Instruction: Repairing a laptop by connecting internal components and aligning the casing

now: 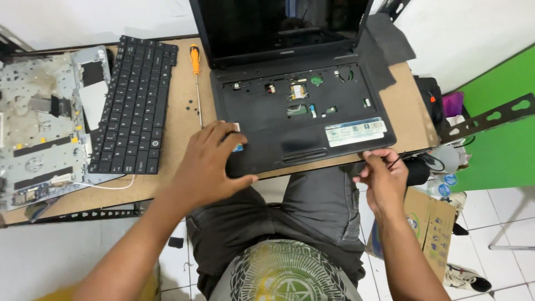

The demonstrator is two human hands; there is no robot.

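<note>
An open black laptop (301, 111) lies on the brown table (181, 117), its keyboard taken out so the inner tray with small parts shows. My left hand (209, 164) grips the laptop's front left corner, thumb under the edge. My right hand (383, 178) is at the front right corner, just below the table edge, fingers curled around a thin black cable (397, 161). The removed black keyboard (134, 106) lies to the left of the laptop.
An orange-handled screwdriver (196, 78) lies between keyboard and laptop, with small screws beside it. A stripped grey laptop chassis (44, 122) sits at far left. A cardboard box (429, 228) and shoes stand on the tiled floor at right.
</note>
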